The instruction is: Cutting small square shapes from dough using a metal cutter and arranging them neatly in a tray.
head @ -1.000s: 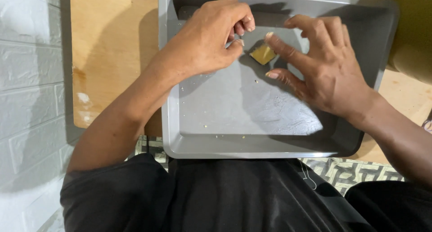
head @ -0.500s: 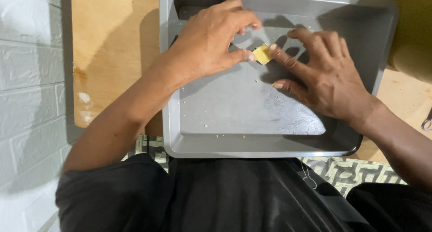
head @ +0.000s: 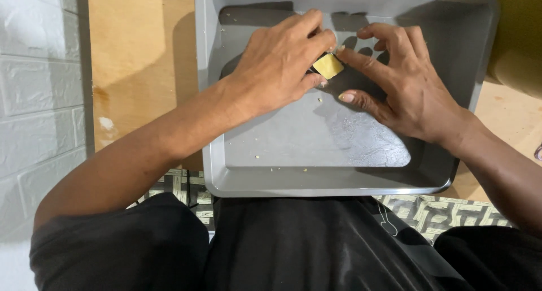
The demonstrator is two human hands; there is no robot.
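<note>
A small yellow butter-like cube (head: 328, 66) sits on the floor of a grey metal baking tray (head: 265, 172). My left hand (head: 279, 62) pinches the cube between thumb and fingers. From the right, the spread fingers of my right hand (head: 403, 82) rest on the tray, the index fingertip touching the cube's right edge. A greasy smeared patch (head: 361, 141) covers the tray floor below my hands.
The tray lies on a light wooden board (head: 141, 59), its near edge over my lap in black clothing. A white brick wall (head: 34, 87) runs along the left. Patterned fabric (head: 440, 212) shows under the tray's near right corner. Small crumbs dot the tray.
Both hands and the cube have shifted slightly toward the tray's far side; the left fingers have closed more tightly around the cube.
</note>
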